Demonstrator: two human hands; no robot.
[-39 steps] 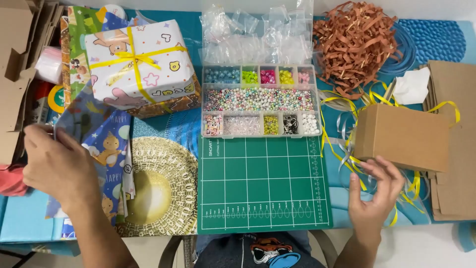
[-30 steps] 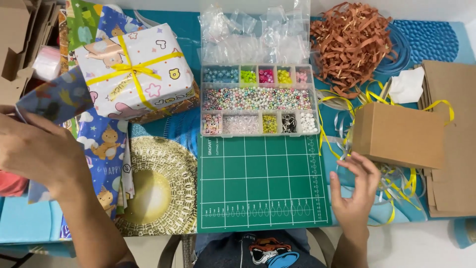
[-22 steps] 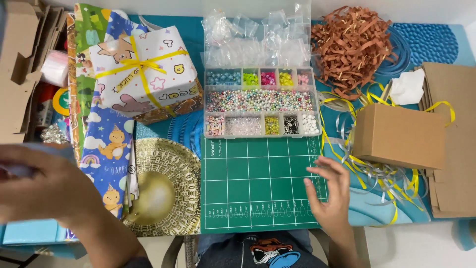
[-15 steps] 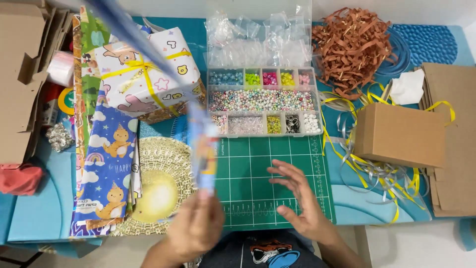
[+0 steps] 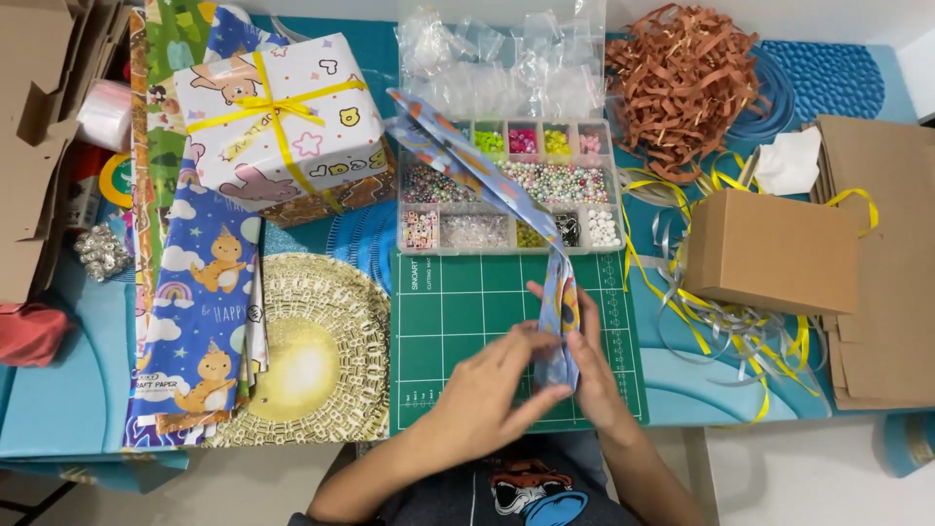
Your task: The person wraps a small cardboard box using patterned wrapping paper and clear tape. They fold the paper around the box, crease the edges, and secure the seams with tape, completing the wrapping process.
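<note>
Both hands meet over the green cutting mat (image 5: 458, 331) near its lower right part. My left hand (image 5: 487, 404) and my right hand (image 5: 589, 375) both pinch the near end of a folded sheet of blue patterned wrapping paper (image 5: 477, 166). The sheet stands on edge as a narrow strip and runs from my fingers up and left across the clear bead organiser box (image 5: 506, 185). The lower part of the sheet is hidden between my fingers.
A wrapped gift box (image 5: 282, 122) with yellow ribbon sits at upper left over more wrapping sheets (image 5: 200, 292). A gold round placemat (image 5: 302, 360) lies left of the mat. A brown cardboard box (image 5: 774, 248), tangled ribbons (image 5: 721, 321), shredded brown paper (image 5: 682, 78) and flat cardboard (image 5: 896, 263) fill the right.
My left hand lifted a blue wrapping sheet from the left pile and swung it over to the mat. My right hand left the cardboard box and joined it on the sheet.
</note>
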